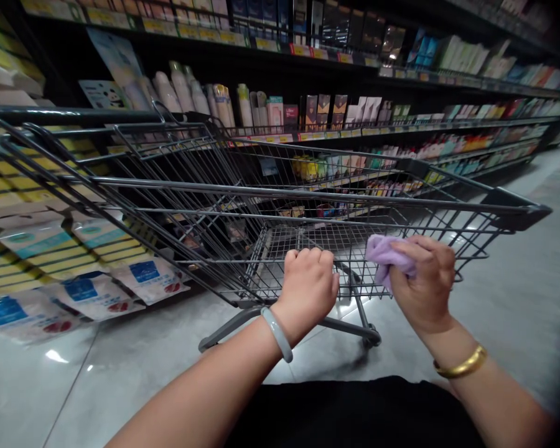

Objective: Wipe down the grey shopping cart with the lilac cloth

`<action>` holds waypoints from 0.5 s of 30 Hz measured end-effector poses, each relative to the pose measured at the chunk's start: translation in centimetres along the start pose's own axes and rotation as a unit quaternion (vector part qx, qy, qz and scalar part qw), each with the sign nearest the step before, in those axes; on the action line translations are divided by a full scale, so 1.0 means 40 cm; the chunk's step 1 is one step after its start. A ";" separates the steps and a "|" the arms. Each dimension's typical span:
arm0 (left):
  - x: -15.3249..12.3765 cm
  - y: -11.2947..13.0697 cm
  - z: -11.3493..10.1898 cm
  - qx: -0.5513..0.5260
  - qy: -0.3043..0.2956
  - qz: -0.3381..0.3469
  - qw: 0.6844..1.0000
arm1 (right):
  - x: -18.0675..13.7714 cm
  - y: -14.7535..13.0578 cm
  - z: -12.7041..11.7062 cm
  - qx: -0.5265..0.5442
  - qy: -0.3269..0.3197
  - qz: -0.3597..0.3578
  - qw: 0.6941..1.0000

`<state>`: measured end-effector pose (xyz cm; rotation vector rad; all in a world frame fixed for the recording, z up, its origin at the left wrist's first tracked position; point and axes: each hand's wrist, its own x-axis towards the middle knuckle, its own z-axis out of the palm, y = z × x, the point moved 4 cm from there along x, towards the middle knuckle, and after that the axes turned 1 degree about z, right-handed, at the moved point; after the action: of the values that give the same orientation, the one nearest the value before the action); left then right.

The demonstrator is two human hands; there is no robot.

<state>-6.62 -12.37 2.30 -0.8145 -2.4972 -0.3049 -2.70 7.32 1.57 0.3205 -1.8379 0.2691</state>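
Note:
A grey wire shopping cart (308,194) stands sideways across the view, its basket bare inside as far as I can see. My left hand (309,283), with a pale bangle at the wrist, is closed at the lower wires of the cart's near side; its curled fingertips are hidden. Farther right, my right hand (424,280) is closed around a crumpled lilac cloth (383,254). The cloth bunches out past the fingers and lies against or just before the wire side; I cannot tell if it touches.
Behind the cart runs a long shelf (326,134) of bottles and boxed goods. At the left, yellow-striped packs (32,249) and white bags (88,295) are stacked low. The cart's wheel (371,336) rests on the shiny tiled floor (135,354).

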 end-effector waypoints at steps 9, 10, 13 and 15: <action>0.006 0.034 -0.016 -0.001 0.038 0.043 0.998 | 0.007 -0.006 -0.027 -0.002 -0.004 -0.032 0.999; 0.005 0.042 -0.013 -0.014 0.044 0.053 0.998 | 0.006 -0.001 -0.027 -0.007 -0.004 -0.022 1.000; 0.005 0.056 0.002 -0.037 0.038 0.064 0.997 | -0.004 -0.005 -0.011 0.001 -0.061 -0.047 0.997; 0.008 0.055 0.009 -0.045 0.020 0.052 0.997 | -0.005 -0.007 -0.010 0.013 -0.081 -0.065 0.994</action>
<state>-5.68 -10.34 2.28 -0.9607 -2.4081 -0.3959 -2.20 7.20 1.48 0.4916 -1.9639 0.1811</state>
